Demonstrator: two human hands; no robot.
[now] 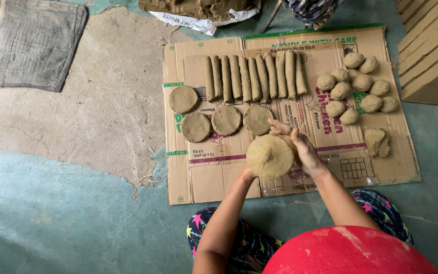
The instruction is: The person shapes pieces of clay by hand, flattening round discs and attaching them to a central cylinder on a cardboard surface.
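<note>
I hold a round, flat disc of brown clay [269, 156] above a flattened cardboard sheet [214, 172]. My left hand [248, 175] is mostly hidden beneath the disc and supports it from below. My right hand [300, 147] presses against the disc's right edge, fingers curled over its rim. Several finished clay discs [226, 120] lie flat on the cardboard just beyond my hands.
A row of several clay rolls [252, 77] lies at the cardboard's far side. A cluster of clay balls [356, 89] and a rough clay lump [376, 141] sit to the right. A grey mat [36, 43], a clay pile on plastic [198, 9] and wooden slats [432, 50] border the area.
</note>
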